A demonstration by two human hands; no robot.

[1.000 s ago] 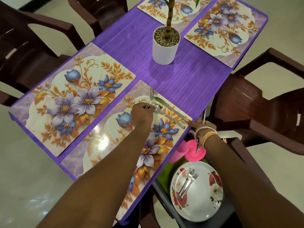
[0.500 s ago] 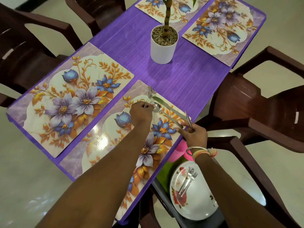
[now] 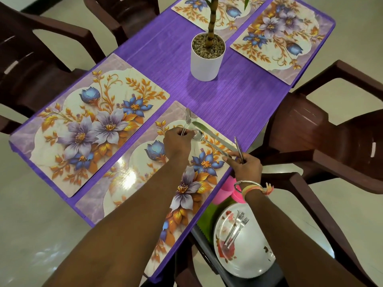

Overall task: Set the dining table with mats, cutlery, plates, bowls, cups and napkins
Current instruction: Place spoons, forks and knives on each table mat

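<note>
Four floral mats lie on the purple table (image 3: 238, 100). My left hand (image 3: 178, 140) is over the near right mat (image 3: 145, 175) and grips a bundle of spoons (image 3: 187, 121) that stick up past its knuckles. A spoon (image 3: 204, 139) and a knife (image 3: 209, 132) lie side by side on that mat's far right corner. My right hand (image 3: 246, 165) is at the table's right edge, pinching a thin steel utensil (image 3: 238, 148), with its fingertips near the laid spoon's handle. Below the edge, a white flowered plate (image 3: 252, 253) holds two forks (image 3: 236, 227).
A white pot (image 3: 206, 61) with a plant stands mid-table. Brown plastic chairs (image 3: 331, 146) surround the table. The plate rests on a dark tray on a chair at my right, beside pink cups (image 3: 226, 193) and something green.
My right hand came up from the pink cups with a steel utensil and reached the mat's right corner. My left hand stayed put with its spoons.
</note>
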